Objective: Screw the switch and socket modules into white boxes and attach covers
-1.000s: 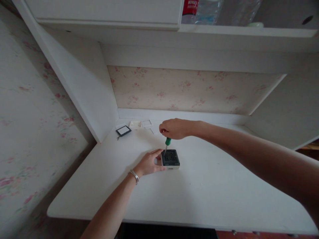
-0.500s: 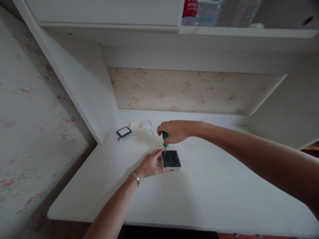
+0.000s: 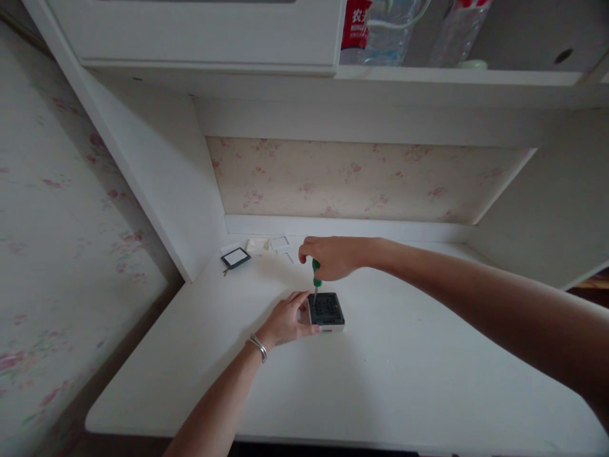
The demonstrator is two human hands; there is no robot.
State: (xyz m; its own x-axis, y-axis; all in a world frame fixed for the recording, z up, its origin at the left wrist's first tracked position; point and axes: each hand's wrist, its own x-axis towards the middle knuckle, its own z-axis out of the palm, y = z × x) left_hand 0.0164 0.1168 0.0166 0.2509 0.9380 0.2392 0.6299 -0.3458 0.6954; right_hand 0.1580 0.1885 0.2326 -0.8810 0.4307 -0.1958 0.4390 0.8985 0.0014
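On the white desk (image 3: 409, 381) lies a square wall socket (image 3: 327, 310), its dark face up on a white box-like base. My left hand (image 3: 288, 320) grips it from the left, fingers at the far corner and thumb along the near edge. A green-handled screwdriver (image 3: 317, 279) stands nearly upright over the left part of the dark face, its tip at or near the surface. Closed around the top of the handle is my right hand (image 3: 335, 257), which hides part of it.
Further back on the left lie a dark-framed plate (image 3: 236, 258) with a white centre, a white box (image 3: 257, 245) and thin white frames (image 3: 280, 242). A shelf (image 3: 457, 76) holding plastic bottles (image 3: 387, 35) overhangs the desk. A side panel (image 3: 185, 209) borders the left.
The camera view has tilted slightly, so the scene sits a little lower. My right hand has turned slightly on the screwdriver handle; my left hand keeps its grip.
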